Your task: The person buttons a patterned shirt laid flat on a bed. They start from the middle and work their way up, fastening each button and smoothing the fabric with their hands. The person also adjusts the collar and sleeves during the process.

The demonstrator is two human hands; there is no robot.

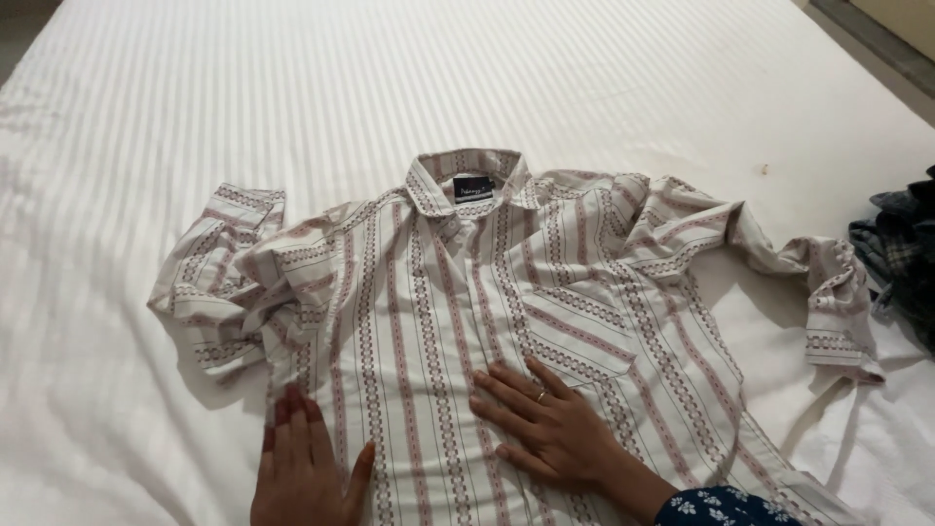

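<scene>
A long-sleeved button shirt (458, 321), white with vertical red-and-grey patterned stripes, lies front-up on a bed (243, 107) covered in a white, finely ribbed sheet. Its collar (466, 180) points toward twelve o'clock, with a small dark label showing inside the neck. The left sleeve (219, 282) is bunched up at nine o'clock of the shirt body; the right sleeve (799, 282) trails out crumpled toward three o'clock, its cuff near the bed's edge.

The left hand (307, 463) lies flat, palm down, fingers together and thumb out, on the lower side of the shirt at about seven o'clock of the garment. The right hand (545, 424) rests flat on the shirt's front near the centre, just below the chest pocket (584, 326), fingers spread slightly apart, a ring (542, 395) on one finger. Neither hand pinches any fabric; both press open against the cloth. A dark blue floral sleeve (721, 508) covers the right wrist.

At three o'clock, by the frame's edge, a heap of dark checked cloth (901, 253) sits on the bed, apart from the shirt.
</scene>
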